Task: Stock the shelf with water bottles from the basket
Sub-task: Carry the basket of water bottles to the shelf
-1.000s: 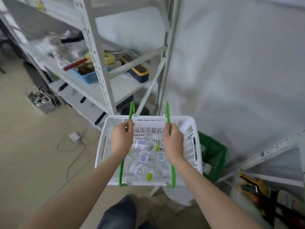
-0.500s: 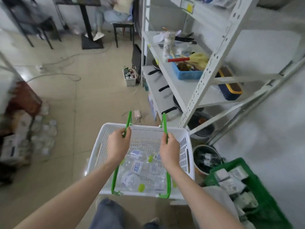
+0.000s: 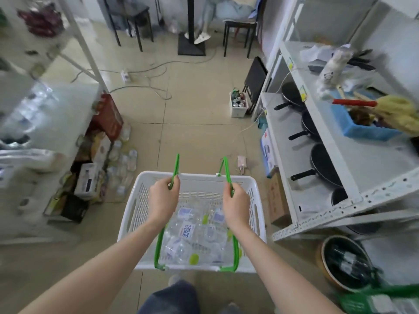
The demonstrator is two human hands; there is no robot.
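A white plastic basket point(image 3: 136, 207) hangs in front of me above the floor, carried by its two green handles. My left hand point(image 3: 163, 200) is shut on the left handle point(image 3: 175, 168). My right hand point(image 3: 235, 206) is shut on the right handle point(image 3: 225, 168). Several clear water bottles point(image 3: 192, 236) with blue-and-white labels and green caps lie in a heap inside the basket. A blurred grey shelf unit point(image 3: 34, 123) stands at the left, with more water bottles point(image 3: 123, 159) on the floor at its foot.
A white metal shelf point(image 3: 317, 200) at the right holds black frying pans point(image 3: 322, 164), a blue tray and a yellow duster. Cardboard boxes point(image 3: 90, 175) sit on the floor at left. Cables, a white box of cans point(image 3: 238, 105), chairs and a stand lie ahead. A round bowl point(image 3: 324, 264) and green crate sit at lower right.
My view has swung left from the white wall and shelf corner to the open aisle. Both hands have kept their hold on the basket handles throughout.
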